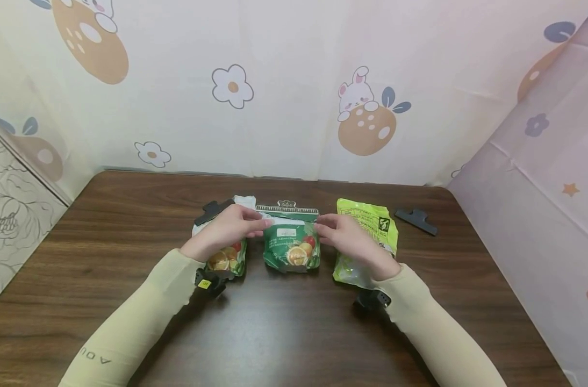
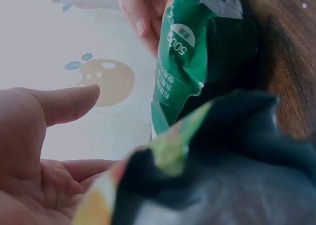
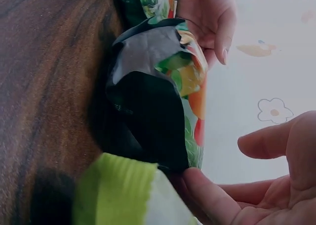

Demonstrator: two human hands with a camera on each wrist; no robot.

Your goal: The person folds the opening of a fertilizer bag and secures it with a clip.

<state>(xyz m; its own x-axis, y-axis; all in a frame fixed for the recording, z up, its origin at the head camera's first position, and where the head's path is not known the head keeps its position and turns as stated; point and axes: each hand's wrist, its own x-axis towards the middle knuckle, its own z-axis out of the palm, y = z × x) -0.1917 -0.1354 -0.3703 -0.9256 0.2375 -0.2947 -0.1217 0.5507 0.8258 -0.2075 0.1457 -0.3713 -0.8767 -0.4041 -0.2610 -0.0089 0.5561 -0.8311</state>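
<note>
A green bag with fruit printed on it (image 1: 291, 244) stands in the middle of the table, a white-and-green strip along its top. My left hand (image 1: 232, 224) is at its left side, fingers extended and thumb apart. On the other side my right hand (image 1: 348, 237) has its fingers at the bag's edge; in the right wrist view a fingertip (image 3: 197, 178) touches a lower corner. Beneath my left wrist lies a similar fruit-printed bag (image 1: 228, 259) with a black clip (image 1: 213, 210) at its top. A yellow-green bag (image 1: 388, 228) lies partly under my right hand.
A loose dark clip (image 1: 416, 220) lies on the brown wooden table (image 1: 284, 328), right of the yellow-green bag. Behind the table hangs a printed curtain (image 1: 284, 129), and another patterned cloth (image 1: 540, 177) borders the right side.
</note>
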